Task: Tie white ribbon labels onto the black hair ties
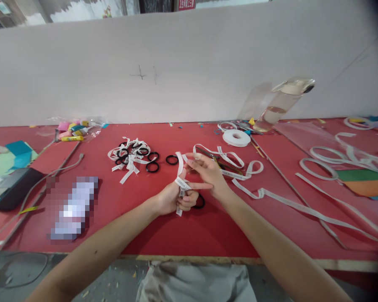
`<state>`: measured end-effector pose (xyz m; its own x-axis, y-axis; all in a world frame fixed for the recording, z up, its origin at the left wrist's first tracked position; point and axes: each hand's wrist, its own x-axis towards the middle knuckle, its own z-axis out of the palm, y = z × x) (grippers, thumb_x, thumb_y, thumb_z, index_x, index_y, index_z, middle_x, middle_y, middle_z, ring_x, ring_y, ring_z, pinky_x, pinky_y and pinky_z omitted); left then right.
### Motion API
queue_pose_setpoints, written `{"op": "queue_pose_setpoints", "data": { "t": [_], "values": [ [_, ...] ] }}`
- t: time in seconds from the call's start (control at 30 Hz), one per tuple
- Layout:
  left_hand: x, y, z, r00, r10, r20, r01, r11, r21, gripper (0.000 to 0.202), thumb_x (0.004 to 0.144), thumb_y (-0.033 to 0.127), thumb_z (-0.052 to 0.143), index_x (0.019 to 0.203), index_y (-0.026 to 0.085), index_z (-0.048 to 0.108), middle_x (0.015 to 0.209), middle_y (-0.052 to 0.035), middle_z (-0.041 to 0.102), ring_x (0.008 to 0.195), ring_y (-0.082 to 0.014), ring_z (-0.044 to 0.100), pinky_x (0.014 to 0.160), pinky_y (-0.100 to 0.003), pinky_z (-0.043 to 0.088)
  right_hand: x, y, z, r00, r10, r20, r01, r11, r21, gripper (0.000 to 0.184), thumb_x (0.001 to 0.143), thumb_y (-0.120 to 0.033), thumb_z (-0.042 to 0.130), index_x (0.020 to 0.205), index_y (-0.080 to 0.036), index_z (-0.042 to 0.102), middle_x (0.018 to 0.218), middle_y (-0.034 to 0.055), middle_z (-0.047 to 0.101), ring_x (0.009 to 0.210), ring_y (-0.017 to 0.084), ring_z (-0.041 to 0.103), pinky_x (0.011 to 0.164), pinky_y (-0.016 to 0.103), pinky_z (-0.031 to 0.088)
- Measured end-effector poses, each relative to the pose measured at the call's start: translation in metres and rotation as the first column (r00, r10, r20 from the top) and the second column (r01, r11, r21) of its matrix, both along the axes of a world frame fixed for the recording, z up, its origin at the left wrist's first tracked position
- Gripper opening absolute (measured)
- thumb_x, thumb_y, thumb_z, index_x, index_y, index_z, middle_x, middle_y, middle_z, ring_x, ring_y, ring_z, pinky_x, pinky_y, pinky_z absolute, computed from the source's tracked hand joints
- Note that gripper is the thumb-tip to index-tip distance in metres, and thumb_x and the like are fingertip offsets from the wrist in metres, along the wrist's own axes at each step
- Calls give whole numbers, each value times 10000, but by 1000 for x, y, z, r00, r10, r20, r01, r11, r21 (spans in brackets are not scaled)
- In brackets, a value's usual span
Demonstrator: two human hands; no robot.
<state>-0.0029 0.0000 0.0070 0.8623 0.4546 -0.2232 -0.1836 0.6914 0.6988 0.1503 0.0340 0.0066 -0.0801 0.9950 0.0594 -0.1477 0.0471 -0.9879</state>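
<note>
A printed white ribbon (182, 183) is looped round the fingers of my left hand (168, 199), its tail hanging below them. That hand is closed on it, with the index finger stretched to the right. My right hand (211, 171) pinches the upper part of the ribbon between thumb and fingertips. A black hair tie (200, 202) shows just right of my left fingers; whether it is held or lies on the table is unclear. Another hair tie (171, 160) lies beyond my hands. Scissors (229, 167) lie partly under loose ribbon (250, 170) past my right hand.
A pile of hair ties with ribbons (132, 153) lies left of centre. A ribbon roll (236, 137) and a leaning bottle (279, 107) stand at the back right. A blurred phone-like object (75, 207) lies left on the red table (189, 243). Ribbon strips (321, 216) stretch right.
</note>
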Motion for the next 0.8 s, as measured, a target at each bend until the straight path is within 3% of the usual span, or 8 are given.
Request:
{"op": "queue_pose_setpoints", "data": {
  "t": [0.07, 0.13, 0.27, 0.4, 0.63, 0.8],
  "values": [
    [0, 0, 0, 998, 53, 15, -53, 999, 9, 679, 930, 663, 344, 1161, 96, 636, 499, 77, 311, 428, -76, 69, 409, -219, 40, 4, -2, 4, 999, -44, 1, 44, 997, 66, 350, 774, -482, 742, 1005, -228, 677, 820, 18, 712, 727, 148, 660, 742, 327, 566],
    [0, 1, 1, 992, 125, 26, -125, 992, 7, 609, 931, 642, 379, 1067, 111, 641, 509, 79, 307, 429, -71, 73, 407, -210, 43, 8, -5, 9, 995, -60, 78, 45, 983, 178, 253, 844, -478, 675, 903, -231, 686, 862, 23, 701, 807, 158, 657, 786, 328, 558],
    [-1, 6, 1, 981, 191, -21, -192, 981, -31, 549, 895, 677, 428, 751, 157, 532, 502, 75, 308, 413, -57, 109, 397, -193, 57, 9, -13, 18, 933, 38, 357, -181, 909, 376, 213, 870, -438, 658, 846, -230, 698, 982, 54, 682, 968, 210, 638, 884, 385, 534],
    [-3, 9, 0, 969, 244, -45, -247, 964, -94, 568, 857, 718, 459, 655, 192, 383, 502, 71, 322, 401, -50, 142, 390, -187, 77, 4, -16, 16, 870, 24, 492, -293, 828, 478, 107, 863, -333, 688, 856, -226, 698, 1038, 73, 673, 1036, 226, 621, 984, 425, 472],
    [-3, 9, 2, 964, 250, -88, -261, 956, -135, 568, 869, 691, 470, 625, 201, 318, 494, 68, 320, 399, -44, 167, 385, -183, 98, 5, -13, 11, 841, 79, 535, -377, 796, 474, 76, 871, -299, 675, 859, -243, 724, 1029, 64, 674, 1042, 229, 616, 954, 410, 483],
    [-2, 8, 5, 959, 252, -129, -263, 962, -77, 514, 895, 615, 497, 650, 201, 316, 504, 75, 312, 395, -39, 133, 389, -176, 71, 3, -14, 14, 883, 183, 432, -352, 867, 353, 123, 863, -330, 679, 821, -215, 693, 972, 43, 657, 899, 176, 641, 860, 337, 533]
  ]
}}
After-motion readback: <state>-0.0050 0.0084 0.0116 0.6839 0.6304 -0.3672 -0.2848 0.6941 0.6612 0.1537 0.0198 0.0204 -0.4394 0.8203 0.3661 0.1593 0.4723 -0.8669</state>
